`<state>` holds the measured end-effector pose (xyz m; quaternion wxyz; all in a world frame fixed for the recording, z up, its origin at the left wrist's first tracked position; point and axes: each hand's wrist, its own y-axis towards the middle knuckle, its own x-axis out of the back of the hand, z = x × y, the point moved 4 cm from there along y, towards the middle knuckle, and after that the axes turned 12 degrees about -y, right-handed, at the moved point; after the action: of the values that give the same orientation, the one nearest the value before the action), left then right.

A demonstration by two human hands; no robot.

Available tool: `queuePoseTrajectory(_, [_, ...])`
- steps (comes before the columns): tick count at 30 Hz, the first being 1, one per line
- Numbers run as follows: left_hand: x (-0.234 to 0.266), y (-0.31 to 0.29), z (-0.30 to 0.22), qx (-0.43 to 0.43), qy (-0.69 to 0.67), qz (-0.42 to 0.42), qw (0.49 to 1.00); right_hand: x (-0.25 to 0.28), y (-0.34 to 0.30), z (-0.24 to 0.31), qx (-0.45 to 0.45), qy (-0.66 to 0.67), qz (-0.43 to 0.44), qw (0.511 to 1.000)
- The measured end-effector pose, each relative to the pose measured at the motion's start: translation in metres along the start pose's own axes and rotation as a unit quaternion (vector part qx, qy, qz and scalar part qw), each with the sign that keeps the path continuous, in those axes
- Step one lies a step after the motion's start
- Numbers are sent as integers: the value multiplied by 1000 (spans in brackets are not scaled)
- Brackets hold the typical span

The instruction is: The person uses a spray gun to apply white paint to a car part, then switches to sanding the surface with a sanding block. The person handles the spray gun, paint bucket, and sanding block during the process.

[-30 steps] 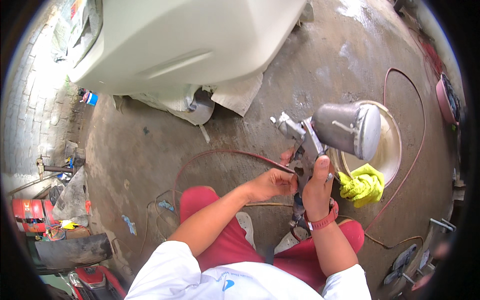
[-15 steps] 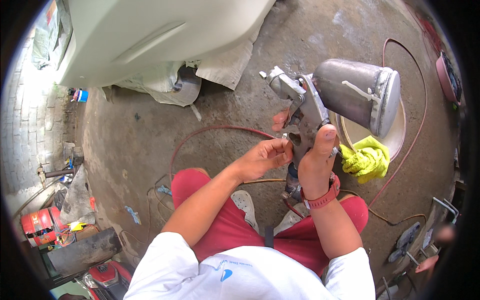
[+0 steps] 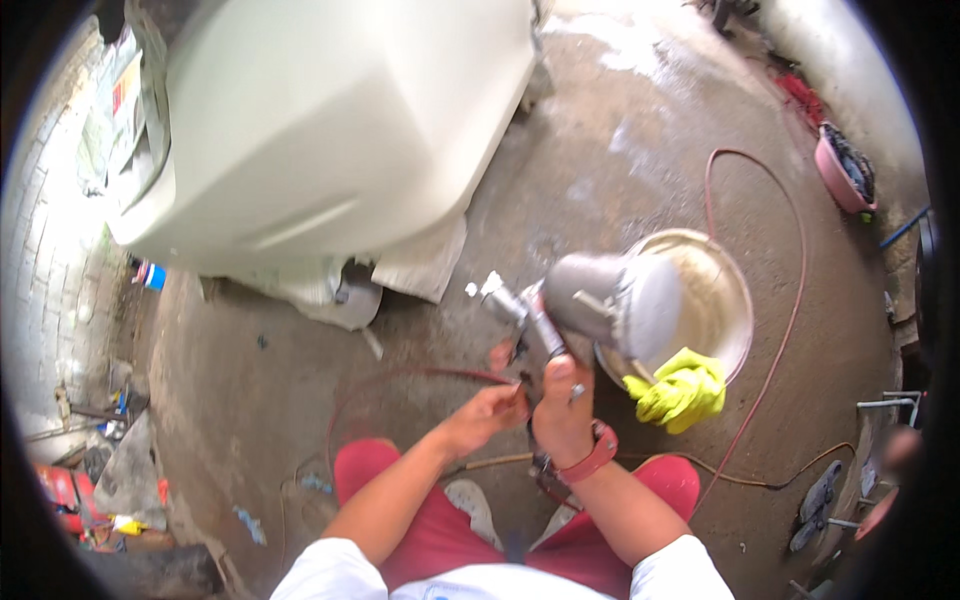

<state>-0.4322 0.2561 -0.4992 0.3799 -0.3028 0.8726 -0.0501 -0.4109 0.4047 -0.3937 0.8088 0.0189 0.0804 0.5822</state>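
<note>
A metal spray gun [image 3: 541, 338] is in my right hand [image 3: 563, 425], whose fingers wrap round its handle and whose thumb lies along the back. Its large grey paint cup [image 3: 585, 292] leans sideways to the right, partly over the bucket. My left hand [image 3: 484, 417] has its fingers curled, the fingertips pinched against the side of the gun's handle; the exact part under them is hidden. A red hose [image 3: 560, 500] shows just below the handle, between my knees. Motion blurs the gun slightly.
A pale painted vehicle body panel [image 3: 330, 130] looms ahead on the left, with masking sheets [image 3: 425, 262] below. Right of the gun stands a round bucket [image 3: 745, 300] with a yellow-green cloth [image 3: 685, 392] over its rim. A hose [image 3: 804, 240] loops across the floor. A pink basin [image 3: 840, 175] lies far right.
The view has tilted up, so more of the panel and the whole bucket show. Gun and hands now appear lower and further left in the picture. Both hands keep their hold.
</note>
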Motion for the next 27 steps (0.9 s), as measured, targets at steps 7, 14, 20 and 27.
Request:
queuePoseTrajectory(7, [20,2,9,23,39,-21,999,-2,-2,-5,13,-8,11,1000])
queuePoseTrajectory(14, [38,2,15,29,-16,25,999,1,1,10,66,-79,28,994])
queuePoseTrajectory(20, [49,1,22,36,-40,59,997,3,-1,16,48,-42,43,997])
queuePoseTrajectory(27, [44,8,23,44,-38,58,997,11,0,27,75,-68,33,994])
